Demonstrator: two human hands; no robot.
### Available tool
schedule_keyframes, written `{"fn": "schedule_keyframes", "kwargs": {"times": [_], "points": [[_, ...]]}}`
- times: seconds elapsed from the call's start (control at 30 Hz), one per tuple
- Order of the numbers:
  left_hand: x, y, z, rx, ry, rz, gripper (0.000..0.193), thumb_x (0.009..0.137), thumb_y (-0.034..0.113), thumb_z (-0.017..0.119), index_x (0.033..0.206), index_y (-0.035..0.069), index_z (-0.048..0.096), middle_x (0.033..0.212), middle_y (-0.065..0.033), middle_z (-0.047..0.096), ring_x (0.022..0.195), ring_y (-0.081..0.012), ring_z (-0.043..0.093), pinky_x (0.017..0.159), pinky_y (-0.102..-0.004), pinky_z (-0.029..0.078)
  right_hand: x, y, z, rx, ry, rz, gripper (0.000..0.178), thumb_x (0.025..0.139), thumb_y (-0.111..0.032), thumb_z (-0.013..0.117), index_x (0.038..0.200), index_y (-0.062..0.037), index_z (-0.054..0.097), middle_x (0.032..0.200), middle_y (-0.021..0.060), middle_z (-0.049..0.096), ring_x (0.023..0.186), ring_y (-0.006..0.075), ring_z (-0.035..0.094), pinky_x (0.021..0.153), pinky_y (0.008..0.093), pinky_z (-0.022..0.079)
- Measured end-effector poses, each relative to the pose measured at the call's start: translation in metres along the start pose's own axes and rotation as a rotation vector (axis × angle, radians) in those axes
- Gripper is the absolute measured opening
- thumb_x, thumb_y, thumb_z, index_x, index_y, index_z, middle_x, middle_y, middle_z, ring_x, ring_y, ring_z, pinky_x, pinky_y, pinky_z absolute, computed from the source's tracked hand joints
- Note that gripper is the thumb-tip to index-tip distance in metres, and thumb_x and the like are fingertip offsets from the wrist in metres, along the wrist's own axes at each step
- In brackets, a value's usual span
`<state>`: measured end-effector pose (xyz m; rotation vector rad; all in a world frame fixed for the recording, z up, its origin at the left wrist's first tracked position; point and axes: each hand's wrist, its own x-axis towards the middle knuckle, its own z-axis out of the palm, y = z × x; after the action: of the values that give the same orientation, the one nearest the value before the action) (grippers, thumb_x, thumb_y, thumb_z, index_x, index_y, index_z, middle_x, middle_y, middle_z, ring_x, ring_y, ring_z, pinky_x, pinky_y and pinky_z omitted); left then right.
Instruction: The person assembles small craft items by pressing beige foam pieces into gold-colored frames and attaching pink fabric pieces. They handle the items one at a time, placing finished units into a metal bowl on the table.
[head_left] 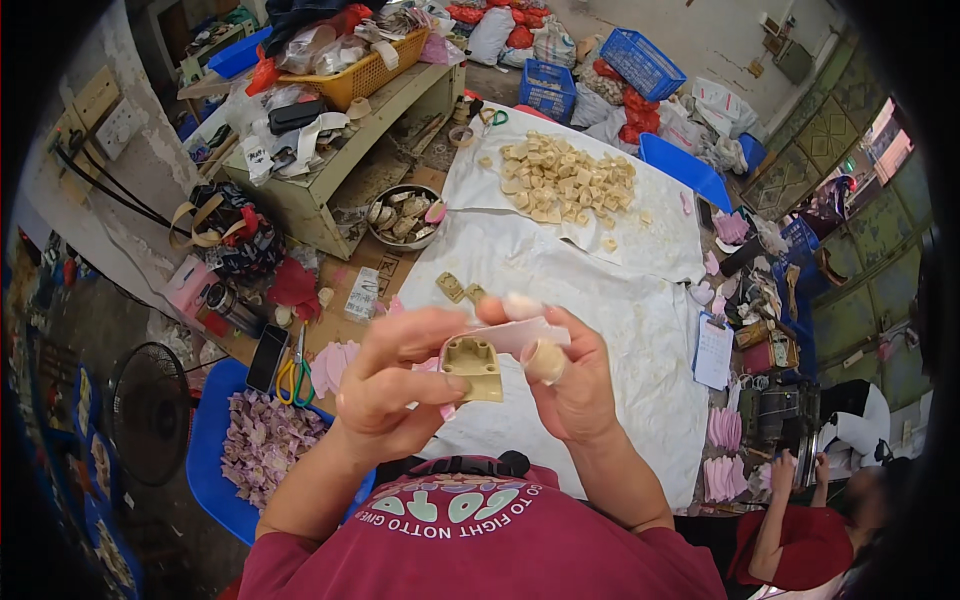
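My left hand point(395, 385) is closed on a small beige moulded part point(478, 385), its hollow side with several round posts facing up. A pale pink strip point(510, 336) runs along the part's far edge. My right hand point(580, 395) pinches the strip's right end, and a beige cover point(545, 360) wraps one of its fingers. Just beyond my hands, two olive-beige pieces point(450, 288) lie on the white cloth point(520, 250). The fingertips behind the strip are partly hidden.
A heap of beige parts point(570, 178) covers the cloth's far end. At left are a blue tub point(205, 470) of pinkish scraps, scissors point(297, 372), a phone point(269, 358) and a metal bowl point(408, 240). A clipboard point(713, 352) and pink stacks point(725, 428) line the right edge, near another person point(810, 530).
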<state>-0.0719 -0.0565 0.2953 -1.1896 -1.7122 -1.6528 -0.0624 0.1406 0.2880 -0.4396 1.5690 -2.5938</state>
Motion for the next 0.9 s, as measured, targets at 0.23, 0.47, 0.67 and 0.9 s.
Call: {"fn": "schedule_keyframes", "kwargs": {"times": [0.23, 0.47, 0.67, 0.9], "points": [[0.008, 0.007, -0.002, 0.36, -0.056, 0.087, 0.03, 0.062, -0.013, 0.067, 0.088, -0.001, 0.06, 0.094, -0.0178, 0.059, 0.083, -0.0327, 0.065, 0.066, -0.0363, 0.055, -0.005, -0.011, 0.016, 0.02, 0.057, -0.033, 0.022, 0.089, -0.001, 0.059, 0.109, 0.0076, 0.064, 0.11, 0.0171, 0.066, 0.1, 0.0177, 0.063, 0.093, 0.0295, 0.046], [0.003, -0.006, 0.009, 0.515, 0.043, 0.055, 0.027, 0.061, -0.009, 0.068, 0.085, -0.001, 0.061, 0.088, -0.0144, 0.059, 0.073, -0.0285, 0.064, 0.057, -0.0328, 0.052, -0.008, 0.003, 0.025, -0.199, 0.104, -0.079, 0.028, 0.091, 0.0, 0.055, 0.117, 0.009, 0.059, 0.122, 0.0187, 0.06, 0.108, 0.0158, 0.058, 0.094, 0.0265, 0.044], [-0.005, -0.011, 0.013, 0.457, 0.153, -0.043, 0.025, 0.066, -0.011, 0.067, 0.087, 0.001, 0.06, 0.087, -0.0133, 0.06, 0.064, -0.0235, 0.061, 0.052, -0.0307, 0.048, -0.004, 0.018, 0.028, -0.205, 0.093, -0.175, 0.03, 0.087, 0.007, 0.057, 0.117, 0.0074, 0.056, 0.126, 0.0193, 0.058, 0.107, 0.0168, 0.06, 0.094, 0.0273, 0.046], [-0.007, -0.013, 0.012, 0.441, 0.131, -0.161, 0.026, 0.069, -0.012, 0.065, 0.089, 0.002, 0.058, 0.089, -0.0134, 0.06, 0.069, -0.0234, 0.062, 0.055, -0.029, 0.05, 0.011, 0.01, 0.012, -0.615, -0.076, -0.153, 0.032, 0.081, 0.009, 0.059, 0.112, 0.0008, 0.058, 0.125, 0.0166, 0.058, 0.117, 0.0249, 0.055, 0.099, 0.0341, 0.043]]}}
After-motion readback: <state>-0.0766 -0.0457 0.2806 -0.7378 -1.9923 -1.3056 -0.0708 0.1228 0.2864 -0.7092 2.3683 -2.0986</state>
